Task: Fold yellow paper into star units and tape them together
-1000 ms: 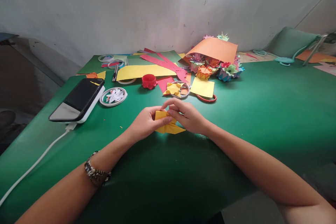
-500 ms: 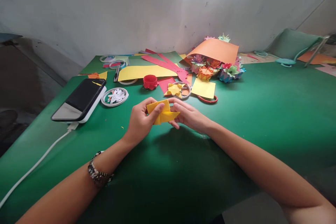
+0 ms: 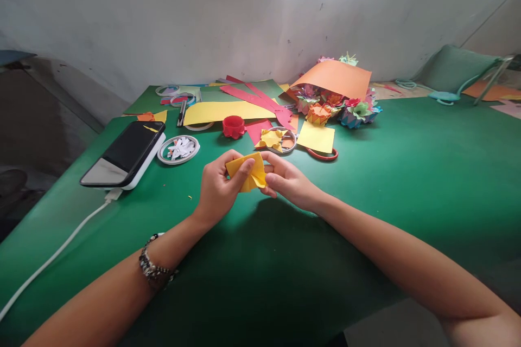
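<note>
Between my hands, above the green table, is a small folded piece of yellow paper. My left hand pinches it, thumb pressed on top and fingers behind. At its right edge my right hand grips the paper's flap between thumb and fingers. The fingers behind the paper are partly hidden. Just beyond lie a yellow cut paper flower on a tape roll and a yellow paper square. The square partly covers red-handled scissors.
A phone on a white block with a white cable lies at left, beside a tape ring holding white paper scraps. Farther back are a red paper ring, yellow and red strips, a cutter and paper flowers under an orange sheet.
The yellow flap that pointed right is now folded in toward the left. My right thumb and fingers have closed on the paper's right edge; my left hand has stayed nearly still.
</note>
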A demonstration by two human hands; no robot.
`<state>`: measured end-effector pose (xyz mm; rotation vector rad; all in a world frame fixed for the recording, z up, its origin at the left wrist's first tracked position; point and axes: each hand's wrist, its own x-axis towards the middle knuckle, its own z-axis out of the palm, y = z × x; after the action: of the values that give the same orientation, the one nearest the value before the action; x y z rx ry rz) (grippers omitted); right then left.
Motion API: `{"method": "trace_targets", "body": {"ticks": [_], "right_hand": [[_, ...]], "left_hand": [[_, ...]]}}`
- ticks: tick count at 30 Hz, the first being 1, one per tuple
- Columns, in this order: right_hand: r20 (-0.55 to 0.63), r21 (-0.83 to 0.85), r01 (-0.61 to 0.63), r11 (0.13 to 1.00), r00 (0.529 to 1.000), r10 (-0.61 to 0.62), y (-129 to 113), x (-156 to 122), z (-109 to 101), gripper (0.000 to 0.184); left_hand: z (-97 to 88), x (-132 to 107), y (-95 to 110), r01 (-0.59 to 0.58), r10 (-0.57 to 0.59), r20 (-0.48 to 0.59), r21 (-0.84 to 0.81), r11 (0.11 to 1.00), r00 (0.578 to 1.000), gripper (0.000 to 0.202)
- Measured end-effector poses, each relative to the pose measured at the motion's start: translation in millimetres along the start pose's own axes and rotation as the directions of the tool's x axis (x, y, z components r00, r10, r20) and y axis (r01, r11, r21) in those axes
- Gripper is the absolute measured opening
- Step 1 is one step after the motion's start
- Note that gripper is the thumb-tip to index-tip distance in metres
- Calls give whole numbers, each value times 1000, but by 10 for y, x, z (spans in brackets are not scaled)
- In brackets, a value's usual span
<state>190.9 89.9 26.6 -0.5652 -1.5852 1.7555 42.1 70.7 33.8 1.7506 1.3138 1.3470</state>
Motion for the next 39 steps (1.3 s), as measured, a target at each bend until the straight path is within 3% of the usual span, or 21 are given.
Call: {"method": "trace_targets", "body": {"ticks": [6,11,17,20,24,31,39], "right_hand": [[-17,20,15,1000,1000,-15,12,20,43,42],[-103,-51,73,996,992,-78,47,24,97,38],[-82,-65,75,995,993,-80,7,10,55,48],[-72,-50,79,996,994,-83,-29,4,29,41],[-125,-57,89,994,988,-95,-54,5,26,33],[-160,-45,126,991,978,-132,-84,4,-5,28],[-101,-35,125,992,987,-128,-76,5,-13,23]], "left_hand": [[16,-5,6,-12,12,9,1,1000,1000,25],[28,-6,18,-2,2,16,-8,1000,1000,26],[37,25,23,135,-139,1,-218,966,990,29],[31,47,16,182,-192,-1,-314,932,981,31],[25,56,7,226,-214,73,-385,895,974,30],[36,52,3,248,-142,240,-502,829,960,34],[36,68,25,260,-209,158,-493,830,965,42]]}}
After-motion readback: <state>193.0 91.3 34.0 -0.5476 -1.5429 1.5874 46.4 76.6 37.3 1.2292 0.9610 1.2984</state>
